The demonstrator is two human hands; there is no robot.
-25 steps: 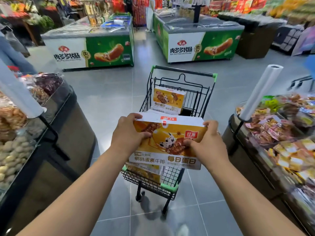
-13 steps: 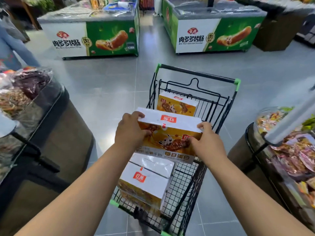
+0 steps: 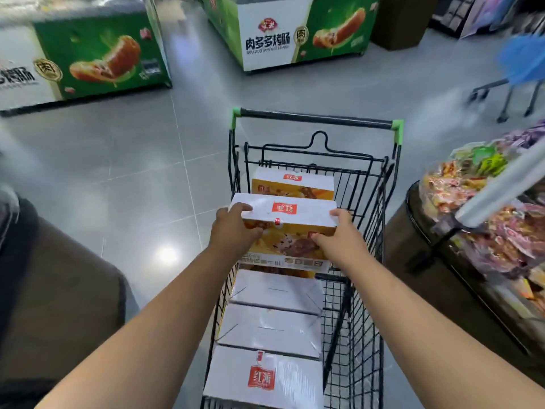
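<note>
Both hands on one orange-and-white cardboard carton with a red logo (image 3: pixel 287 228), held level over the basket of the black wire shopping cart with green corner caps (image 3: pixel 318 118).

Left hand (image 3: pixel 234 228): fingers curled over the carton's top left edge, thumb pressed on the printed front face. Right hand (image 3: pixel 339 237): fingers hooked over the top right corner, thumb on the front face. Each hand clamps its own end; neither is spread flat.

In the way inside the cart:
- a matching orange-and-white carton standing at the far end (image 3: pixel 292 184), just behind the one I hold; cannot tell whether they touch
- two plain white-topped cartons (image 3: pixel 277 290) in a row under and nearer to me, the held carton's lower edge overlapping the first of them in view
- nearest me, a white-topped carton with a red label (image 3: pixel 265 379), filling the near end

The row takes up the left part of the basket; bare wire wall (image 3: pixel 354 320) shows along the right.

Around the cart:
- right, close by, a round dark-walled bin of wrapped snack packets (image 3: pixel 501 231) with a white roll of plastic bags (image 3: pixel 501 187) slanting over it
- left, a dark brown counter (image 3: pixel 59 284), near the cart
- ahead, across grey floor tiles (image 3: pixel 132 172), two green-and-white chest freezers with sausage pictures (image 3: pixel 97 60), well apart from the cart
- far right, a blurred blue seat on dark legs (image 3: pixel 525 60)
</note>
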